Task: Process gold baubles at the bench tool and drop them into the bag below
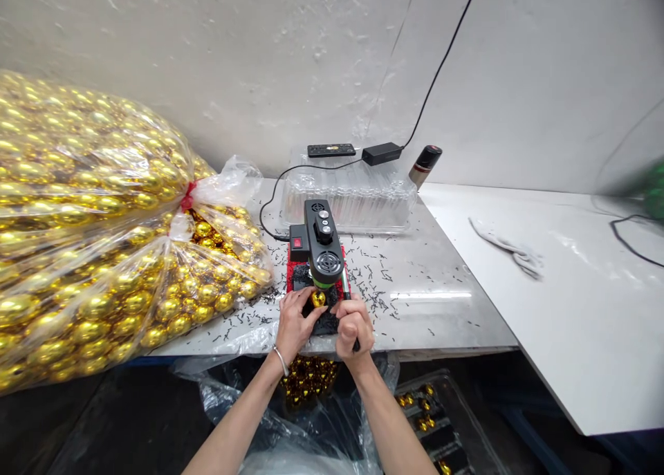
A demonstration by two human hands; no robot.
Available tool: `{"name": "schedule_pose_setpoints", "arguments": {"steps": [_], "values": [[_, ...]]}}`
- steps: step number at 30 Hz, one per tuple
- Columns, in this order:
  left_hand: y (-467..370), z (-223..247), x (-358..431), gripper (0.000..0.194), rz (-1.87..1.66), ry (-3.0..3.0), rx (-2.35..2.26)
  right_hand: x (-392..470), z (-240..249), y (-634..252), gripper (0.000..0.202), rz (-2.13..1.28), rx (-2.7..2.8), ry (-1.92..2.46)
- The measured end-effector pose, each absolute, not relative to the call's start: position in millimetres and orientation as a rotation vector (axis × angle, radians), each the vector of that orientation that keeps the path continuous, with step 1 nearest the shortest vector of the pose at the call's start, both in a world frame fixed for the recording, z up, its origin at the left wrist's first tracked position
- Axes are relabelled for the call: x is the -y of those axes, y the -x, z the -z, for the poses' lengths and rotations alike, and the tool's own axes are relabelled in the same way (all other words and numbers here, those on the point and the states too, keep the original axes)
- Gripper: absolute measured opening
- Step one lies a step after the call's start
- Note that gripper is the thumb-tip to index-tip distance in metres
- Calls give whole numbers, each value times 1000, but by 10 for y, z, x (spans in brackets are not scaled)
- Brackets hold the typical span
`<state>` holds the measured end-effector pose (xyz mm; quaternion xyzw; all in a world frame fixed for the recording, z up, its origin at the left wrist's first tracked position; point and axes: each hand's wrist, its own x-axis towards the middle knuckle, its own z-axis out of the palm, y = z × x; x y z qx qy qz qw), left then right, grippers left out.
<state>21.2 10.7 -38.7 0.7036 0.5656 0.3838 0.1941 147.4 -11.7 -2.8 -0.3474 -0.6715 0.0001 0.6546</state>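
Below the round head of a black device [326, 243] on the table, my left hand [297, 321] pinches a shiny gold ball [318, 299] between thumb and fingers. My right hand [355, 326] is just to the right, its fingers wrapped round a slim tool with a black handle [356, 345] and a light shaft. The device stands on a red and black mat [326, 325] scattered with small black bits. A bracelet circles my left wrist.
Large clear bags of gold balls [93, 254] fill the left. Clear plastic trays [353, 202] stand behind the device, with a power adapter [382, 153] on top. A spray can [425, 166] and a glove [508, 248] lie rightward. Below are an open bag of balls [310, 380] and a tray [433, 423].
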Motion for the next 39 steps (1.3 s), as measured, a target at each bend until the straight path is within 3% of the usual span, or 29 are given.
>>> {"name": "schedule_pose_setpoints", "arguments": {"steps": [8,23,33,39], "values": [[-208,431,-133,31,-1174,-1996,-1513,137,69,-1484,28,3,1567,816],[-199,361,-115,30,-1225,-1861,-1497,203,-780,-1374,29,-262,1339,1015],[70,469,932,42,-1110,-2142,-1279,207,-676,-1351,31,-264,1308,936],[515,88,196,29,-1343,-2141,-1762,213,-608,-1354,30,-264,1310,935]]}}
